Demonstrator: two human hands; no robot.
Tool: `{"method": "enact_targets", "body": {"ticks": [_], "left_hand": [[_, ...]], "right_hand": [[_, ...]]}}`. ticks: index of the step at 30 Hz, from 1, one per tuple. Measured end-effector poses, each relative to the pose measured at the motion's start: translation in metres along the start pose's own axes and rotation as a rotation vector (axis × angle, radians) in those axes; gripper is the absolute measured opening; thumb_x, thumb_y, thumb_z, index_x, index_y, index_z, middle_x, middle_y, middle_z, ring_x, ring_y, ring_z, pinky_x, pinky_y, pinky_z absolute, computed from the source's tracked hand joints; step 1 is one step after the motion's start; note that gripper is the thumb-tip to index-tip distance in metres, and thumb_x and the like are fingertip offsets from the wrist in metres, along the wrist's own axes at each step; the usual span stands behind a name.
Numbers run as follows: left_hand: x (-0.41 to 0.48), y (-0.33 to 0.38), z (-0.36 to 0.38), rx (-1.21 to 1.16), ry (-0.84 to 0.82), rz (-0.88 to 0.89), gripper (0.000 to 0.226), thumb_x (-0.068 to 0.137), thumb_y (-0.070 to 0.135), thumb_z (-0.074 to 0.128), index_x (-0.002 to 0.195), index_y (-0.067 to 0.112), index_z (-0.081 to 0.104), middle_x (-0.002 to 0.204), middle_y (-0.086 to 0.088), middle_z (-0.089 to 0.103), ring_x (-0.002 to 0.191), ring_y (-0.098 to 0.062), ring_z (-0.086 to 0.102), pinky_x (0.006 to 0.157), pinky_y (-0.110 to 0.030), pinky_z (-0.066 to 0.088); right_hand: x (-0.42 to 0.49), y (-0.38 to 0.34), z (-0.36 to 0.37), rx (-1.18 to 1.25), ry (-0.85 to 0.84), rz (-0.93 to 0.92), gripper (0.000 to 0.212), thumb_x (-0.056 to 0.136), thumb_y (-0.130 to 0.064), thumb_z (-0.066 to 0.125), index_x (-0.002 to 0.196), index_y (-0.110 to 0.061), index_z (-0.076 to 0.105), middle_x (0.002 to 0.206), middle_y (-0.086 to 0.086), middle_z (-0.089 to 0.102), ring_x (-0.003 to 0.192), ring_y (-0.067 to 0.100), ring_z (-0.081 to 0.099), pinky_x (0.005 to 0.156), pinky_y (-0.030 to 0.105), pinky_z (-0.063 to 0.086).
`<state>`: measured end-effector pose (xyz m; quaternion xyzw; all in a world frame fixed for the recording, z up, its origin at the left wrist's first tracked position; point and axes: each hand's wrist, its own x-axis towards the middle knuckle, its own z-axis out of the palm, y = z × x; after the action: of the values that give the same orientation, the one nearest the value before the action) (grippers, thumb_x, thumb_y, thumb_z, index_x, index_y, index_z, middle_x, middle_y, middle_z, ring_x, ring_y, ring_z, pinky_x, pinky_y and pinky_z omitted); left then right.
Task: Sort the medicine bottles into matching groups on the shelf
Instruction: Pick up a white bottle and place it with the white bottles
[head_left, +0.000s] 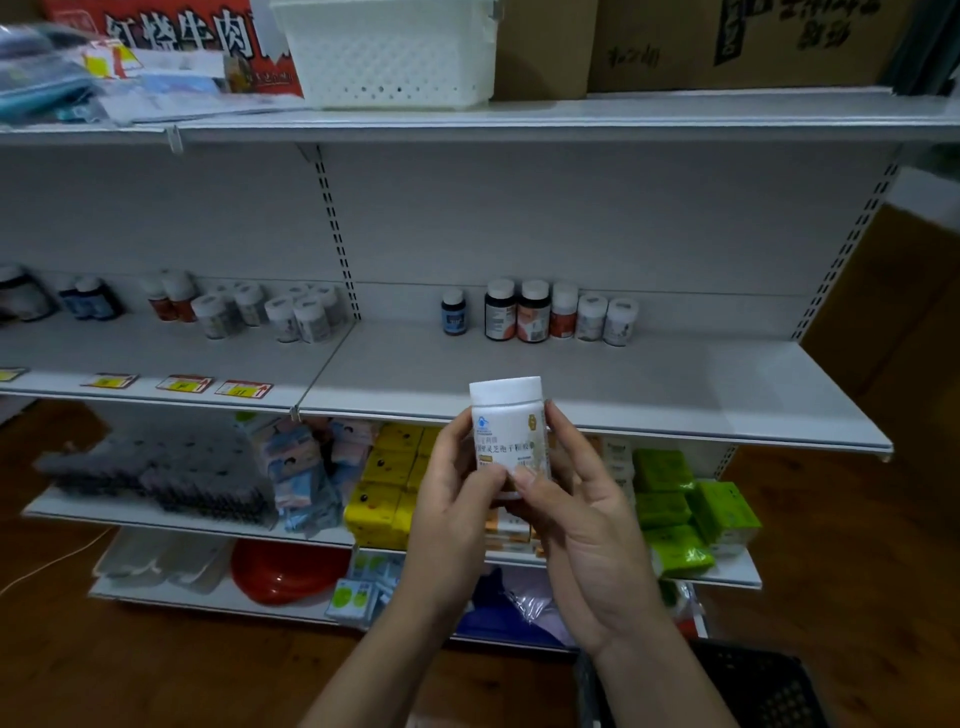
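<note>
Left hand (451, 501), right hand (589, 530) grip bottle (508, 423); shelf (675, 387) beyond.

Left grip (451, 512), right grip (589, 540) bare; forearms (395, 649) bare.

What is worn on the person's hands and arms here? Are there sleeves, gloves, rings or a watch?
The left hand and the right hand are bare: no gloves, no rings visible. The forearms are also bare, with no sleeve, watch or bracelet in view down to the picture's lower edge.
</note>
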<state>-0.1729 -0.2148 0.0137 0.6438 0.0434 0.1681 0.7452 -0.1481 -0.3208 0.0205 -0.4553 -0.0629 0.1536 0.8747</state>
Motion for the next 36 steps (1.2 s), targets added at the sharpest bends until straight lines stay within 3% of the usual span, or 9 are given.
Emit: {"method": "enact_targets", "body": {"ticks": [6,10,12,16,21,26,30,34,36], "left_hand": [[0.001,-0.002,-0.037,0.119,0.114,0.015,0.059,0.07,0.036,0.07,0.126,0.038,0.052,0.116,0.009,0.066,0.107,-0.011,0.064,0.08,-0.031,0.057],[0.005,-0.004,-0.076,0.121,0.197,-0.013,0.06,0.067,0.04,0.07,0.125,0.041,0.054,0.118,0.01,0.066,0.11,-0.012,0.063,0.083,-0.033,0.056],[0.008,-0.005,-0.103,0.111,0.236,-0.031,0.059,0.069,0.036,0.072,0.125,0.037,0.055,0.117,0.008,0.067,0.109,-0.013,0.064,0.082,-0.03,0.056],[0.018,-0.007,-0.166,0.056,0.281,-0.086,0.052,0.075,0.022,0.07,0.124,0.035,0.056,0.112,0.011,0.07,0.106,-0.01,0.066,0.081,-0.027,0.055],[0.04,-0.004,-0.268,0.009,0.343,-0.132,0.046,0.087,0.004,0.066,0.121,0.033,0.056,0.111,0.011,0.07,0.102,-0.006,0.067,0.074,-0.021,0.056],[0.06,-0.005,-0.374,0.041,0.332,-0.188,0.046,0.091,0.011,0.063,0.128,0.034,0.048,0.124,0.01,0.062,0.11,-0.003,0.06,0.076,-0.019,0.054],[0.077,-0.006,-0.427,0.139,0.265,-0.189,0.048,0.091,0.015,0.063,0.127,0.041,0.046,0.124,0.018,0.058,0.106,0.006,0.058,0.077,-0.012,0.052],[0.108,-0.015,-0.453,0.263,0.232,-0.201,0.053,0.087,0.024,0.069,0.131,0.044,0.048,0.127,0.01,0.049,0.109,0.002,0.056,0.095,-0.026,0.05],[0.13,-0.021,-0.459,0.334,0.236,-0.178,0.052,0.088,0.024,0.069,0.13,0.045,0.046,0.122,0.005,0.046,0.107,0.003,0.055,0.091,-0.017,0.046]], "right_hand": [[0.011,0.029,0.021,0.038,-0.069,0.148,0.053,0.078,-0.01,0.057,0.128,-0.026,0.057,0.114,0.01,0.072,0.107,0.028,0.068,0.097,0.046,0.047],[0.025,0.056,0.047,-0.005,-0.096,0.185,0.053,0.078,-0.01,0.058,0.129,-0.025,0.056,0.11,0.01,0.073,0.098,0.024,0.07,0.085,0.038,0.053],[0.033,0.073,0.064,-0.036,-0.121,0.209,0.055,0.077,-0.01,0.059,0.13,-0.025,0.054,0.11,0.008,0.073,0.097,0.021,0.071,0.08,0.034,0.054],[0.05,0.117,0.107,-0.16,-0.132,0.229,0.059,0.08,-0.013,0.065,0.134,-0.03,0.051,0.124,0.005,0.068,0.111,0.022,0.067,0.097,0.043,0.051],[0.087,0.184,0.181,-0.363,-0.174,0.19,0.05,0.09,-0.002,0.061,0.129,-0.031,0.051,0.122,-0.002,0.068,0.11,0.013,0.066,0.083,0.026,0.058],[0.12,0.251,0.255,-0.561,-0.209,0.139,0.049,0.088,-0.007,0.068,0.121,-0.04,0.055,0.128,-0.002,0.062,0.116,0.017,0.06,0.098,0.041,0.052],[0.139,0.287,0.288,-0.658,-0.176,0.111,0.05,0.085,-0.01,0.071,0.122,-0.039,0.054,0.124,-0.008,0.063,0.112,0.012,0.061,0.098,0.038,0.052],[0.169,0.304,0.298,-0.705,-0.087,0.08,0.04,0.081,-0.012,0.076,0.106,-0.038,0.06,0.113,-0.007,0.069,0.106,0.014,0.064,0.09,0.035,0.055],[0.19,0.307,0.302,-0.741,-0.052,0.042,0.04,0.079,-0.01,0.077,0.105,-0.036,0.06,0.11,-0.006,0.069,0.102,0.012,0.064,0.083,0.028,0.056]]}}
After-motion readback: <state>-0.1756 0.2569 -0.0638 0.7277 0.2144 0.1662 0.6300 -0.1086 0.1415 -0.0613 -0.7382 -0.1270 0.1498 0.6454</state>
